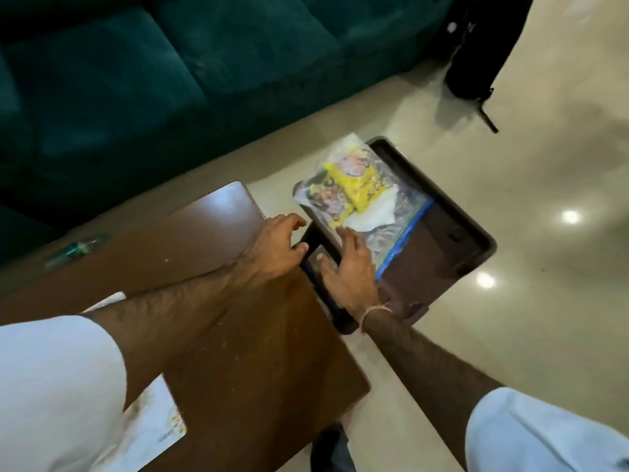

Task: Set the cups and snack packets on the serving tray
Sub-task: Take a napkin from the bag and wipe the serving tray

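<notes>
Head: hands grip tray.

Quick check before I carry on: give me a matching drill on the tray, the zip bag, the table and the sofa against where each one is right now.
Things:
1. dark brown serving tray
2. clear zip bag of yellow snack packets
3. brown wooden table
4. dark green sofa

Places:
A. under the left forearm
B. along the top of the view
C. held at its near edge by both hands
D. lying on the tray's far end

Pairs: 1-C, 2-D, 3-A, 4-B
</notes>
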The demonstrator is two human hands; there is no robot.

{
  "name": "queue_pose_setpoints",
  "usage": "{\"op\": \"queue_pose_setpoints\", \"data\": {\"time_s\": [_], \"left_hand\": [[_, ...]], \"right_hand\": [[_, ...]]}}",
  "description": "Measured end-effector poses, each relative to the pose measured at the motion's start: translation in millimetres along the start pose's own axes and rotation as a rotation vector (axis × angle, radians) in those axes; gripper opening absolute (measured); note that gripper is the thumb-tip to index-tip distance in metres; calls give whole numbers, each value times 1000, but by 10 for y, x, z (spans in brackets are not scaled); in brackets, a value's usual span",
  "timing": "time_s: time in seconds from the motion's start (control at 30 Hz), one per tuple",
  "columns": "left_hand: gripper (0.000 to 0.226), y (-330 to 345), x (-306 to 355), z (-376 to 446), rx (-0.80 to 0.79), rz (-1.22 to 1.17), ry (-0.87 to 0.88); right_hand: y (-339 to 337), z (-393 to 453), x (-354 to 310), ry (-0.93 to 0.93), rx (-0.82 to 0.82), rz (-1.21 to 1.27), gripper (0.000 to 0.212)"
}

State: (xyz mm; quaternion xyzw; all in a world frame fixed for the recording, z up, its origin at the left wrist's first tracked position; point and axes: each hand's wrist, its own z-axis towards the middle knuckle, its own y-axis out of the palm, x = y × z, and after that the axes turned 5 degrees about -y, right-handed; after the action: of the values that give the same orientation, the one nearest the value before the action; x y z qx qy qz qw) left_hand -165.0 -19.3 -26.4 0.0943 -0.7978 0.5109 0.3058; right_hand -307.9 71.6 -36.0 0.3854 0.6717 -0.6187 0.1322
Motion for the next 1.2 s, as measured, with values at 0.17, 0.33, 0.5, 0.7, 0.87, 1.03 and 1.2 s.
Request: {"op": "queue_pose_setpoints", "data": {"time_s": [0.17,0.33,0.5,0.7,0.87,1.03,1.2], "left_hand": [[43,581,625,450,-56,20,45],[41,1155,1029,780,-90,43,7],[51,1642,1322,1030,-111,168,-79],[17,1820,1363,1127,5,145,-194],[44,1779,1345,1143,-52,145,-155],[29,1800,1433,1237,-99,194,-186],[11,1644,1418,1172,93,-21,-241]], "right_hand": [[-465,332,626,86,100,39,57],[-727,585,1128,188,175,125,52],[-818,784,1465,389,221,367,43],[-733,945,1660,565,221,550,32],[-686,996,1620,599,190,696,44],[-711,1010,1587,607,221,683,46],[-755,1011,1529,701,331,835,31]]}}
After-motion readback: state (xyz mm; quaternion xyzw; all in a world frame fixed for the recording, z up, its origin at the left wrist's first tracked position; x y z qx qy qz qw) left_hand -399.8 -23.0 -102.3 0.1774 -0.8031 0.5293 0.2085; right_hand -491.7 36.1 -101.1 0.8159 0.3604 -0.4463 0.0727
